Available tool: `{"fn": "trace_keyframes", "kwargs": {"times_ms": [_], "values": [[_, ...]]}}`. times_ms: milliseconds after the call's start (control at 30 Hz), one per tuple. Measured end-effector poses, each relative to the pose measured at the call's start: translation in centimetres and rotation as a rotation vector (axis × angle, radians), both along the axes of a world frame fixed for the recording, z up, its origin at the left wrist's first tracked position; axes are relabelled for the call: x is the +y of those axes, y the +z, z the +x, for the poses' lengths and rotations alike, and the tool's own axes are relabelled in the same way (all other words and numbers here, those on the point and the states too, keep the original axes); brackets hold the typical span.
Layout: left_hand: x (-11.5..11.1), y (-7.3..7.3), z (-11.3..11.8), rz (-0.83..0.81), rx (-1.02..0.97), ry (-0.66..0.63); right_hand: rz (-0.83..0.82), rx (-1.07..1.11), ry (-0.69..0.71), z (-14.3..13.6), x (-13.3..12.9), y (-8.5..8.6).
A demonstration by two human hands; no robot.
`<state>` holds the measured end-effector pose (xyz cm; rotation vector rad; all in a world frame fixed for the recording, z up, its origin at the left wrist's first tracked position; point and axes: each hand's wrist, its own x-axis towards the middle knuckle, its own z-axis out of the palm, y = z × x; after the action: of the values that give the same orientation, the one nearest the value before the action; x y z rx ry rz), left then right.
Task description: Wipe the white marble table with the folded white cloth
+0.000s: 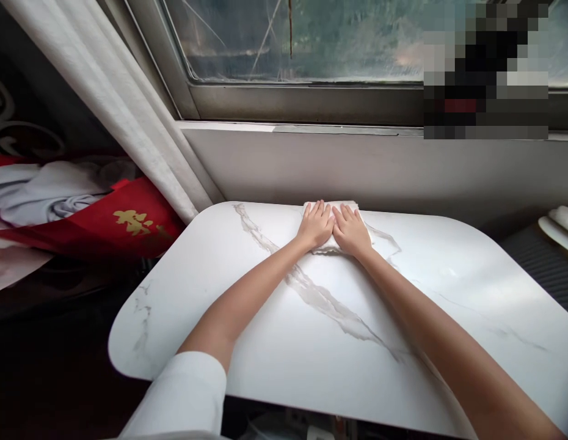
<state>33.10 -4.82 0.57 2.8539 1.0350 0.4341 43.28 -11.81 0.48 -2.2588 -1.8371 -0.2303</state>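
A folded white cloth lies on the white marble-patterned table, at its far edge by the wall. My left hand rests flat on the cloth's left part, fingers stretched toward the wall. Beside it, my right hand presses flat on the cloth's right part, its fingers also extended. The two hands touch or nearly touch near the thumbs. Neither hand grips the cloth; the palms hide much of it.
A window with a metal frame is above the far wall. At the left hangs a pale curtain, near a red bag with grey cloth in it. A white object lies on a dark ribbed surface at the right.
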Motion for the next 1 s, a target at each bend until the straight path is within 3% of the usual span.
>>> {"fn": "trace_keyframes", "kwargs": {"times_ms": [133,400,567,700,800,900,1000], "values": [[-3.8,0.0,-4.2,0.006,-0.008,-0.059,0.003,0.103,0.04,-3.6,-4.3,0.0],[-13.5,1.2,-15.8,-0.091,0.018,-0.161,-0.057,0.482,0.244,-12.7,-16.0,-0.4],[-17.3,1.8,-20.7,-0.103,0.053,-0.127,-0.129,0.665,0.421,-16.1,-19.4,0.7],[-17.9,1.9,-22.3,-0.114,0.058,-0.107,-0.233,0.732,0.485,-16.7,-19.3,1.3],[-16.5,1.6,-21.8,-0.112,0.051,-0.07,-0.28,0.672,0.461,-16.1,-17.1,1.6],[-13.2,1.0,-20.0,-0.071,0.043,-0.024,-0.26,0.502,0.371,-14.9,-12.6,1.7],[-8.3,0.5,-17.5,-0.025,0.05,0.023,-0.193,0.301,0.32,-13.3,-6.8,1.4]]}}
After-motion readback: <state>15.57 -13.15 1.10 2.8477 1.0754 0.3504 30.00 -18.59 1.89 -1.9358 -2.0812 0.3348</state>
